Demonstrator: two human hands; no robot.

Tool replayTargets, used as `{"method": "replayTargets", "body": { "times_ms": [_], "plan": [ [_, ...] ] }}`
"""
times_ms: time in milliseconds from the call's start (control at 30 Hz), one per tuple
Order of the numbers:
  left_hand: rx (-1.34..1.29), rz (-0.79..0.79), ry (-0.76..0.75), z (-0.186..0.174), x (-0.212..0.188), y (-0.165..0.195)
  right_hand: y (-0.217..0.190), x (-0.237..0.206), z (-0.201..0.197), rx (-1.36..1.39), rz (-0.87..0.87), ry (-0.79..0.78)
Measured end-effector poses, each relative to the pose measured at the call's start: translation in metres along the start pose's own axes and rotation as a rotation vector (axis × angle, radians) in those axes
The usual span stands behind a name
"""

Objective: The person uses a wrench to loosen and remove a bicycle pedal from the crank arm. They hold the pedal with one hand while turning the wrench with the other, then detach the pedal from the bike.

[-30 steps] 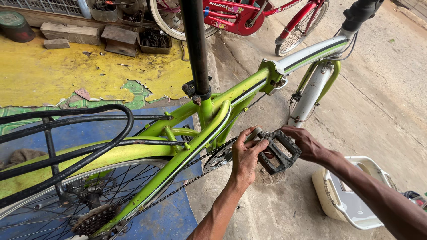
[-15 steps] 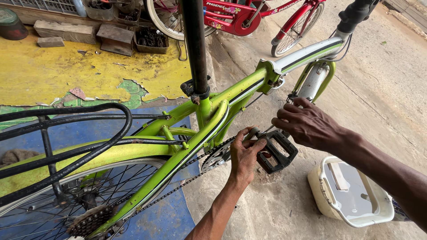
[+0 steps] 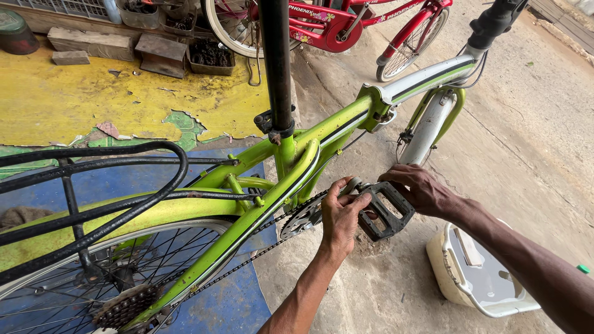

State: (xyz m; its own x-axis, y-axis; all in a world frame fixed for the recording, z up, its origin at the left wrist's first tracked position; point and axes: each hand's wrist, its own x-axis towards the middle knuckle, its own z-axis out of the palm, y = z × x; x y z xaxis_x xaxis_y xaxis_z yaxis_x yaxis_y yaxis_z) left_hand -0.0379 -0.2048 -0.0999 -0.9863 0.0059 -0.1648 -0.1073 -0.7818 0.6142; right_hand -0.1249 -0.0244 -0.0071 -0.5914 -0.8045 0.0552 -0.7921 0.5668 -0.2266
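Fingers (image 3: 346, 201) of the left hand (image 3: 340, 219) wrap the crank arm beside the chainring (image 3: 300, 219); the right hand (image 3: 421, 188) closes over the black pedal (image 3: 387, 210), low on the green bicycle frame (image 3: 297, 167). Pedal judged rigid, light, studded and grippy, possibly greasy at the axle. Best hold: across the cage edges.
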Motion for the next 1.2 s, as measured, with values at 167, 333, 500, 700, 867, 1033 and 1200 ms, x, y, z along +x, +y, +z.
{"method": "replayTargets", "body": {
  "times_ms": [167, 333, 500, 700, 867, 1033, 1200],
  "plan": [
    [0.018, 0.0, -0.002, 0.001, 0.0, 0.0, 0.001, -0.004, 0.013, 0.062, 0.008, 0.029],
    [0.043, 0.021, -0.01, 0.0, 0.001, 0.0, 0.002, -0.01, 0.007, -0.008, 0.022, 0.068],
    [0.072, 0.037, -0.038, -0.002, 0.002, 0.004, 0.002, -0.014, -0.014, -0.229, -0.027, 0.128],
    [0.067, -0.004, -0.019, -0.002, 0.001, 0.006, -0.011, -0.013, -0.029, -0.437, -0.072, 0.036],
    [0.055, 0.028, -0.05, -0.003, 0.0, 0.007, -0.03, 0.009, -0.042, -0.709, -0.114, -0.146],
    [0.025, 0.046, -0.07, -0.005, 0.001, 0.004, -0.057, 0.028, -0.052, -0.877, -0.102, -0.327],
    [0.005, 0.064, -0.092, -0.007, 0.001, 0.004, -0.075, 0.036, -0.053, -0.961, -0.115, -0.377]
  ]
}}
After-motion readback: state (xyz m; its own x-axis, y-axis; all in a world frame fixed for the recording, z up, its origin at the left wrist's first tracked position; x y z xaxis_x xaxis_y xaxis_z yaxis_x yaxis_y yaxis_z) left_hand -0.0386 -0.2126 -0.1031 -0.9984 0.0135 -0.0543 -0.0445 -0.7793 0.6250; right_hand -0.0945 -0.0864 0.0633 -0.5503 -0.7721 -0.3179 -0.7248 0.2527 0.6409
